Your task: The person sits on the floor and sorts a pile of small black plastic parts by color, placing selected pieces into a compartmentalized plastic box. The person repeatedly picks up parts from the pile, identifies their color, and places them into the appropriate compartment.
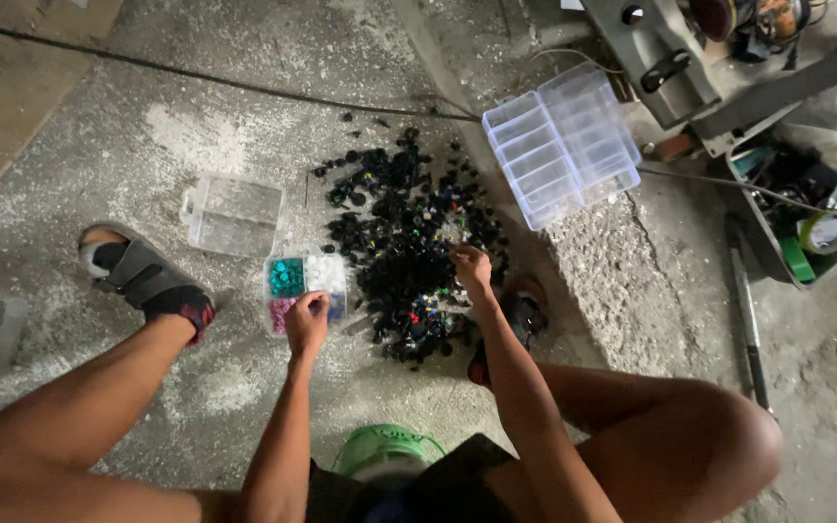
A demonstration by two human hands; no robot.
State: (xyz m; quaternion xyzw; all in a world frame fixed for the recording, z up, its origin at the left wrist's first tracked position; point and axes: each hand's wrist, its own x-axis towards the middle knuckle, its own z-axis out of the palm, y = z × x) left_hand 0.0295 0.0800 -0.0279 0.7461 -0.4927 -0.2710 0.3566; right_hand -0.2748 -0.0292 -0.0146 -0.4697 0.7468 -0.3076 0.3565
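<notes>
A pile of small, mostly black parts (401, 232) lies spread on the concrete floor. My right hand (472, 270) reaches into the pile's right side, fingers pinched among the pieces; what it grips is too small to tell. My left hand (307, 320) hovers over a small clear sorting box (304, 287) whose compartments hold teal, white, pink and blue pieces; its fingers are curled together over the lower compartments. I sit low, knees spread, a sandalled foot (147, 281) to the left of the box.
An empty clear box (234, 215) lies left of the pile. A larger clear compartment organiser (562, 143) sits at the upper right. A green stool (385, 450) is under me. Machinery and a crate of clutter (806, 203) stand at the right; a cable crosses the floor.
</notes>
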